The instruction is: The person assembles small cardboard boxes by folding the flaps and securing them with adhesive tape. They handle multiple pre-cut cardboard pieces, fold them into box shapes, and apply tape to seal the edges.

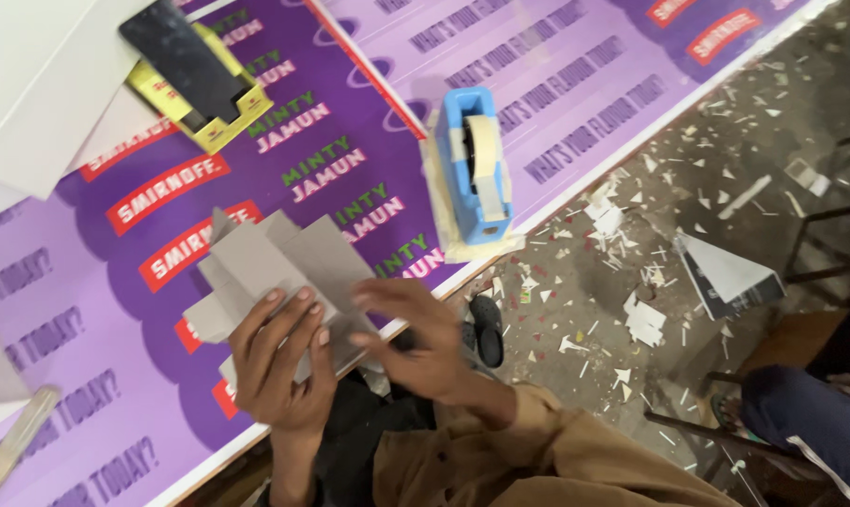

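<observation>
A grey cardboard piece (275, 258) with folded flaps lies on the purple printed table cover (115, 310) near the table's front edge. My left hand (279, 361) grips its near side, fingers curled over the top. My right hand (416, 338) is blurred, fingers spread, pressing against the cardboard's right edge. A blue tape dispenser (477, 164) with a beige roll stands just beyond the cardboard to the right.
A yellow box with a black lid (200, 80) sits at the back left beside a white board (40, 84). A metal ruler (12, 446) lies at the left. The floor (688, 188) on the right is strewn with paper scraps. Another person's leg (810, 413) is at the lower right.
</observation>
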